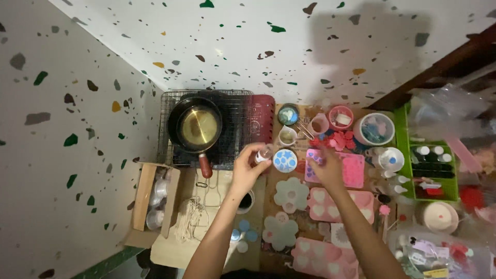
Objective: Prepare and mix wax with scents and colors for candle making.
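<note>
While the left hand pinches a small clear bottle, the right hand rests on a pink mould tray.

The left grip is closed on the bottle — its long axis tilts up and to the right, its tip toward the small round blue mould lying just beside it on the bench, between the two hands. The left hand is the nearer to that mould. The right hand's fingers are curled down on the tray's near-left corner — whether they pinch anything I cannot tell. A dark pan of yellowish liquid sits on a wire rack well to the left.
</note>
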